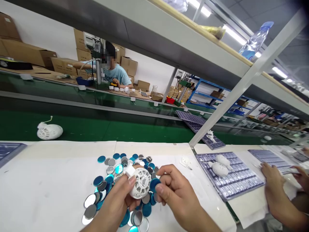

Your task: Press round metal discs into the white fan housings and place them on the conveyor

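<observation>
My left hand (122, 190) is closed around a white plastic housing (140, 183), its round slotted face turned up toward me. Just to the right, my right hand (177, 190) pinches a blue round disc (154, 185) between thumb and fingers, close to the housing's edge. Under and around both hands a loose pile of blue and silver mirror-like discs (110, 170) spreads over the white table surface (55, 183). Part of the pile is hidden by my hands and the housing.
A purple-grey tray (238, 183) on the right carries white housings (219, 169). Beyond the table runs a green conveyor belt (96, 129) with another white housing (49, 131). A slanted metal post (224, 108) supports the overhead shelf. A co-worker's hands (274, 180) are at far right; another person (118, 75) sits opposite.
</observation>
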